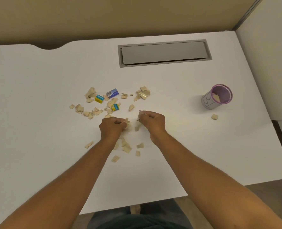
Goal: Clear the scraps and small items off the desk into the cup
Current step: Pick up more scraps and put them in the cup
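You're mid-gather: your left hand (pixel 111 127) and right hand (pixel 151 120) are each curled around torn beige paper scraps (pixel 126 147), so next carry them to the purple-rimmed white cup (pixel 217 96).

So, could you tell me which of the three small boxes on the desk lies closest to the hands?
The small yellow-and-blue box, the lowest of the three. The other yellow-and-blue box and the blue-and-white box lie farther back among the scraps.
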Demonstrator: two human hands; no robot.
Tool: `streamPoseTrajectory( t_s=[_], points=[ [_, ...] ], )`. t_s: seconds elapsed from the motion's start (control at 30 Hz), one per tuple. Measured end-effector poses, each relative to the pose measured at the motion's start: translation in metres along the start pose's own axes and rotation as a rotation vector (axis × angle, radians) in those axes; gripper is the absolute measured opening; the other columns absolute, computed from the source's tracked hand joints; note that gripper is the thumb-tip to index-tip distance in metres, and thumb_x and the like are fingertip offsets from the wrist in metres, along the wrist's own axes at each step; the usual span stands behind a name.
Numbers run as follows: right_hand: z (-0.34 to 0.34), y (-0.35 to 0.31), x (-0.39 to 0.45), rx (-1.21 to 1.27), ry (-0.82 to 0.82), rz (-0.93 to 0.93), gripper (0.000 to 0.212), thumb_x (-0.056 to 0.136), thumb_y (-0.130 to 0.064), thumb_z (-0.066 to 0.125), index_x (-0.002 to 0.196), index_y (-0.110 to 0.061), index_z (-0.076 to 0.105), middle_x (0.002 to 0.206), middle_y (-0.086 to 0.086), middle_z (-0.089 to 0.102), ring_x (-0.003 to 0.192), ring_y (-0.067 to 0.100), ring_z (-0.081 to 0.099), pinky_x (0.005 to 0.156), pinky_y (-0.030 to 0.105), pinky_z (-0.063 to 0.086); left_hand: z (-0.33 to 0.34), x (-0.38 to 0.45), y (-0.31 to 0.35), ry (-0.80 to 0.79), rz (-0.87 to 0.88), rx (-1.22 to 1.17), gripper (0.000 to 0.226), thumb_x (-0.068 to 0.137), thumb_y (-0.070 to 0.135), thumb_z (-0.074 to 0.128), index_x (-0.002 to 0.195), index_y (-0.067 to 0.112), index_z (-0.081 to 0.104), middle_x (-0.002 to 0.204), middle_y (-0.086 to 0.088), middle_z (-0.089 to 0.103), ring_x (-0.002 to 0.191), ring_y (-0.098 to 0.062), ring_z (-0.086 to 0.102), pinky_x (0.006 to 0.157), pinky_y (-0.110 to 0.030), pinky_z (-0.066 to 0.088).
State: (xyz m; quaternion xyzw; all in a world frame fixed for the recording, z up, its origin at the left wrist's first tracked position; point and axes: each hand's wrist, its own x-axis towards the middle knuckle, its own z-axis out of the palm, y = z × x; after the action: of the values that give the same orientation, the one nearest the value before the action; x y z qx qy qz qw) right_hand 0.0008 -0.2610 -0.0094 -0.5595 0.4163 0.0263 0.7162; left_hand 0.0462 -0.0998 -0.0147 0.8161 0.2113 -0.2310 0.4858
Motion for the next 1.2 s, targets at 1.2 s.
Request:
streamPoseTrajectory(
  t_s=[1.2],
  points=[
    [-0.281, -0.159, 0.061, -0.474, 0.468, -0.396, 0.021, 0.091, -0.002, 0.068, 0.105, -0.009, 0.081, 0.109, 0.005, 0.079, 0.105, 0.018, 0.072, 0.092, 0.023, 0.056, 0.26, -0.093, 0.211, -0.527, 0.114, -0.125, 0.022, 0.073, -0.005, 0.088, 0.093, 0.0, 0.079, 0.102, -0.016, 0.08, 0.084, -0.026, 0.081, 0.076, -0.032, 0.067]
  ],
)
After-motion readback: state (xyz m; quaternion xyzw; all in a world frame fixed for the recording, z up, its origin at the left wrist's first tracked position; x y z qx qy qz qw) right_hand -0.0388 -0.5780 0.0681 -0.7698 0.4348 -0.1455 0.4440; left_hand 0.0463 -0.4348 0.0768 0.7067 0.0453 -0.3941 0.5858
